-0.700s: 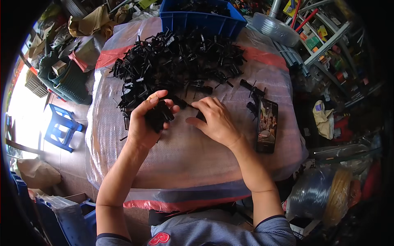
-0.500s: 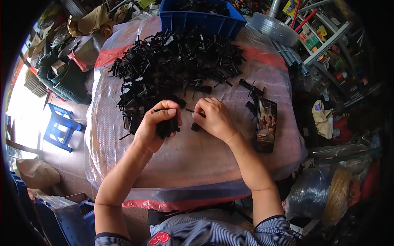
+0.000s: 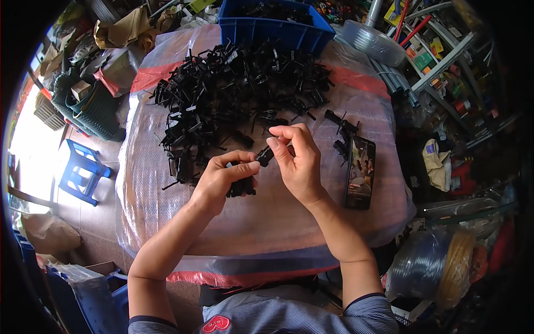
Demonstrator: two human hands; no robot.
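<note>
Left fingers clasp black pieces; another piece meets right fingers (grip unclear).

Floor: brownish tile, seen at left. Blue plastic stool standing on it. Left edge: bright white light, overexposed; door or window, cannot tell. Centre: work surface under banded plastic sheet. Upper right: pale metal rack amid clutter, dimmer than left side.
</note>
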